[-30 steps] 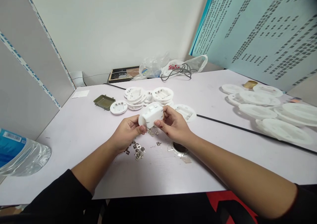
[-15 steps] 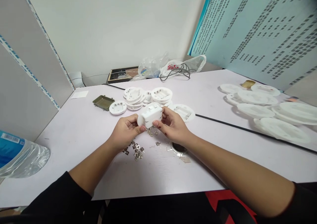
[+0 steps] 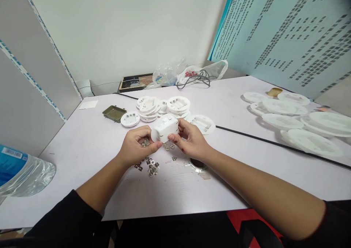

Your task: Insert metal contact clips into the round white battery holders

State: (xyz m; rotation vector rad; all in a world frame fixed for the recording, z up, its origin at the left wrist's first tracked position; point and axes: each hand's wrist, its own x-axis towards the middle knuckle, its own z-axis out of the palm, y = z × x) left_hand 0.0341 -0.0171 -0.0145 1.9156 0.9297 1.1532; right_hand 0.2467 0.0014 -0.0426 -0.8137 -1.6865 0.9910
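Both hands hold one white round plastic battery holder (image 3: 164, 128) just above the table, tilted on edge. My left hand (image 3: 135, 147) grips its left rim with thumb and fingers closed; small metal pieces show under its fingers. My right hand (image 3: 190, 140) pinches its right side. Below the hands lies a scatter of small metal contact clips (image 3: 150, 166) on the white table (image 3: 82, 145).
A pile of white round battery holders (image 3: 161, 107) and a green lid (image 3: 114, 113) lie behind the hands. Large white discs (image 3: 296, 118) cover the right side beyond a black cable (image 3: 274, 143). A water bottle (image 3: 22, 171) lies at left. Bags and a box sit at the far edge.
The white holder has tipped and shifted slightly left. My left hand has lowered and turned a little, with its fingers now nearer the metal clips.
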